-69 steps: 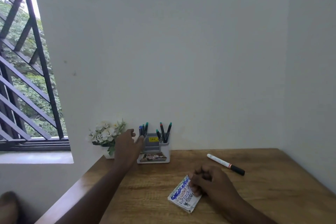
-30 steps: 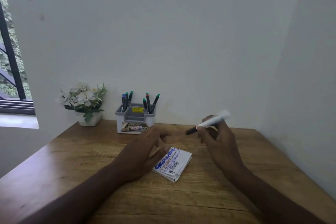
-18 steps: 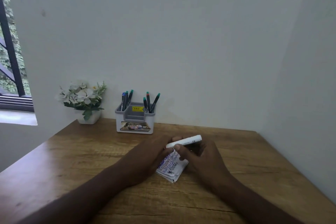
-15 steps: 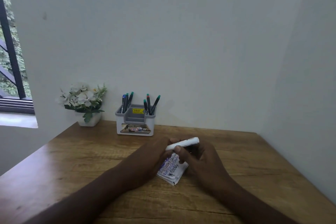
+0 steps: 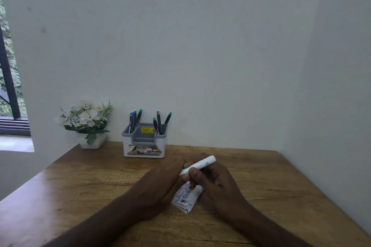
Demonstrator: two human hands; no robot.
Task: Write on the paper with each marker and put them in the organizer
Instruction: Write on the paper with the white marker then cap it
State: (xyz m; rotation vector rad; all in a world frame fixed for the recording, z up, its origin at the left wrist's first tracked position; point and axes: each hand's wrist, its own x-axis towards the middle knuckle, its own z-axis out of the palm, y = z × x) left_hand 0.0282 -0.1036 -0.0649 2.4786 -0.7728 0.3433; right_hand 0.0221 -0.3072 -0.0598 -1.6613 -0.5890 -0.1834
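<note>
A white marker (image 5: 200, 165) is held over the folded, scribbled paper (image 5: 185, 198) in the middle of the wooden table (image 5: 80, 182). My right hand (image 5: 212, 184) grips the marker's white barrel. My left hand (image 5: 160, 182) is closed around the marker's cap end, which is hidden under its fingers, and partly covers the paper. The grey and white organizer (image 5: 144, 142) stands against the back wall with several markers upright in its two rear pockets.
A small white pot of white flowers (image 5: 86, 124) stands left of the organizer at the table's back corner. Walls close the table at the back and right. A barred window (image 5: 8, 86) is at far left.
My right hand picked the marker up from the table's right side and brought it over the paper. My left hand came back from the organizer and closed on the marker's cap end.
</note>
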